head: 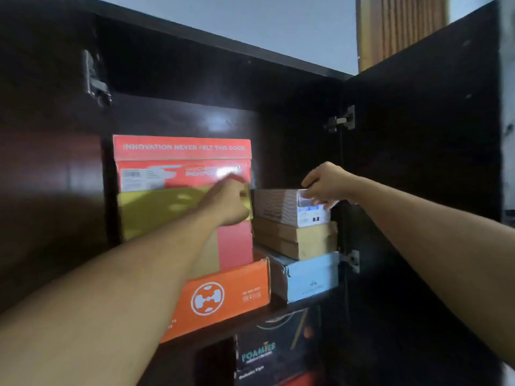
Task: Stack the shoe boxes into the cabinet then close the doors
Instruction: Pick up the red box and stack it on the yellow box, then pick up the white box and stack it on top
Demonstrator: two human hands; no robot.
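with the right hand (324, 181) gripping the grey box (281, 206) and the left hand (232, 201) seemingly pressed on the yellow box (156, 210), though blur hides its fingers, push the grey box in square over the brown box (295, 239).

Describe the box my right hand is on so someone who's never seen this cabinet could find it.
Look in the open dark cabinet, at the right-hand stack on the upper shelf. The grey patterned box tops that stack, above a plain brown box and a light blue box. It alone has a woven-looking grey side and a white-and-blue end label.
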